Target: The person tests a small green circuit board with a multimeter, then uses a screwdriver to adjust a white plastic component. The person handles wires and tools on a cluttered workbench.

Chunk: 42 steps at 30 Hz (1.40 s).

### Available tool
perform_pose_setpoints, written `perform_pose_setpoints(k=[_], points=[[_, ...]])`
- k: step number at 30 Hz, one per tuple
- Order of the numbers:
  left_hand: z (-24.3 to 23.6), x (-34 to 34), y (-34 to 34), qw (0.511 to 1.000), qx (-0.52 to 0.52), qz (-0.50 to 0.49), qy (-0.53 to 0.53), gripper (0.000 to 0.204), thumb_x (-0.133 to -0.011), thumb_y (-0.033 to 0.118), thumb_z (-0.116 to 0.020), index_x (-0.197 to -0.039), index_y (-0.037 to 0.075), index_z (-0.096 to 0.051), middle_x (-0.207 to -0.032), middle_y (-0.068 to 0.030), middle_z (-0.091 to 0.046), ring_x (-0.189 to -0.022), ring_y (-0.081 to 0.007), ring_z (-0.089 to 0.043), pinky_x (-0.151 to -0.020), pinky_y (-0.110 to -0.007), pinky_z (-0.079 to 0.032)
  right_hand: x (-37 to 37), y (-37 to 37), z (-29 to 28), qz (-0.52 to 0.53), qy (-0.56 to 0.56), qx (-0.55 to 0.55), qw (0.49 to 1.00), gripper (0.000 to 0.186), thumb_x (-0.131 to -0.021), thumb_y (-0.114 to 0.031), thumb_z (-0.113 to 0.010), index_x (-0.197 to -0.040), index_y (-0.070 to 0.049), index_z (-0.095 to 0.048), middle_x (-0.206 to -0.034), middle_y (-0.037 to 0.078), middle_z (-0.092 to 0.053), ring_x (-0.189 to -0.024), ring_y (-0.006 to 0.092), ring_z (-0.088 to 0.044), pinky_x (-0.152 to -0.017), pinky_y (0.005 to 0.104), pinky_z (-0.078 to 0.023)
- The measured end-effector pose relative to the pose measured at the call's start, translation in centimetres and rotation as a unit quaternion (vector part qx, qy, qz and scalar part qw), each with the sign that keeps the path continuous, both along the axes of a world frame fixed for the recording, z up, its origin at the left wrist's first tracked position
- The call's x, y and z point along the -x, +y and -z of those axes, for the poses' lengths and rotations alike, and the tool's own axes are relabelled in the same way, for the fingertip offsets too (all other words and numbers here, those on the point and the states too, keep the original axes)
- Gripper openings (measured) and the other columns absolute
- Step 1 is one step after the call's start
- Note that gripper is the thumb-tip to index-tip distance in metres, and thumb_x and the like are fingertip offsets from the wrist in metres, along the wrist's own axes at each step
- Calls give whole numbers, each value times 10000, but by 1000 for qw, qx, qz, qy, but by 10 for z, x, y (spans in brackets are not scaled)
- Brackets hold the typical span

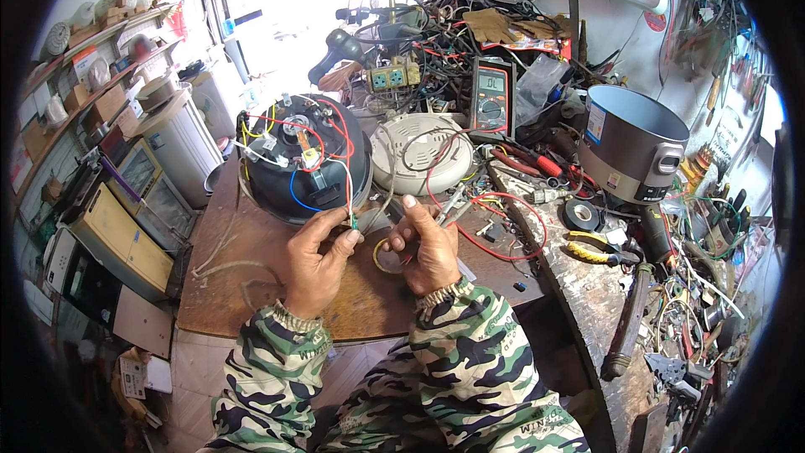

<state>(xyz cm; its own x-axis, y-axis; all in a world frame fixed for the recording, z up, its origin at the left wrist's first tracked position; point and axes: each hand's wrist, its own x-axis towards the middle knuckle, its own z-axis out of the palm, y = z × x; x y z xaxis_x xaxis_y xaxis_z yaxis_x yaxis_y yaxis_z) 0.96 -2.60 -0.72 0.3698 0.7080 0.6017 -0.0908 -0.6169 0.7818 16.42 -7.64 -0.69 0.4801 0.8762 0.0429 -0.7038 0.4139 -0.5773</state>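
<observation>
A: What's nearest?

B: Camouflage sleeves (272, 373), coming up from below, with both bare hands just past the cuffs.

A: What is the left hand (317, 267) doing?

B: Pinching a small green board (354, 223) between thumb and fingers, over the far part of the brown table (222, 306). Wires (349, 189) rise from it toward the black housing.

A: And the right hand (432, 253)?

B: Just beside it, thumb up, fingers curled in. I can't tell whether they grip anything. A yellow loop (381, 262) shows by its fingertips.

A: Beyond the hands?

B: The black housing (272, 176) at left, round, with red, yellow and blue wiring across its top. Right of it, a cream cover (419, 151), round and vented.

A: Off to the right?

B: Yellow-handled pliers (589, 250) on the cluttered bench (579, 294), then black tape (581, 216) just behind, then a grey pot (625, 155), upright.

A: Farther back?

B: A meter (492, 99) propped up with its display facing us, a heap of cables (453, 21), and a bright window (293, 0) at the back.
</observation>
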Motion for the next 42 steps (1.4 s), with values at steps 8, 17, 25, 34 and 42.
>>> perform_pose_setpoints(k=[8,17,25,34,42], points=[[4,1,4,999,-26,-14,19,278,-967,45,-639,-1235,-27,-629,-998,-41,-681,-852,-96,-666,-694,-226,-519,-4,-5,1,-91,100,-34,990,218,-904,-116,-652,-764,-109,-485,-540,-35,-347,-413,127,-394,-491,346,-495],[5,2,5,999,-42,-13,23,283,-964,72,-657,-1229,-25,-635,-1052,-55,-668,-862,-100,-663,-714,-236,-537,-4,-4,5,-115,-5,-11,993,285,-949,-303,-492,-1125,-86,-553,-573,-1,-366,-476,200,-437,-630,491,-500],[2,4,7,995,-88,-27,29,305,-953,84,-680,-1226,-43,-631,-1075,-74,-672,-878,-110,-661,-738,-246,-541,5,-7,6,42,-353,46,934,409,-999,-400,-469,-892,-34,-617,-793,34,-587,-676,132,-535,-593,299,-442],[2,2,7,998,-66,-8,6,288,-954,55,-666,-1217,-55,-628,-1075,-91,-666,-882,-122,-664,-745,-249,-544,-42,-17,-14,49,-625,125,769,253,-791,-171,-805,-800,40,-666,-661,114,-680,-610,156,-648,-560,317,-488],[3,2,4,999,-35,-16,-13,304,-903,69,-714,-1186,-28,-662,-1069,-127,-709,-931,-183,-685,-783,-295,-540,-64,-27,-33,48,-754,206,622,303,-790,-271,-765,-827,24,-708,-701,211,-669,-706,384,-669,-665,434,-515]])
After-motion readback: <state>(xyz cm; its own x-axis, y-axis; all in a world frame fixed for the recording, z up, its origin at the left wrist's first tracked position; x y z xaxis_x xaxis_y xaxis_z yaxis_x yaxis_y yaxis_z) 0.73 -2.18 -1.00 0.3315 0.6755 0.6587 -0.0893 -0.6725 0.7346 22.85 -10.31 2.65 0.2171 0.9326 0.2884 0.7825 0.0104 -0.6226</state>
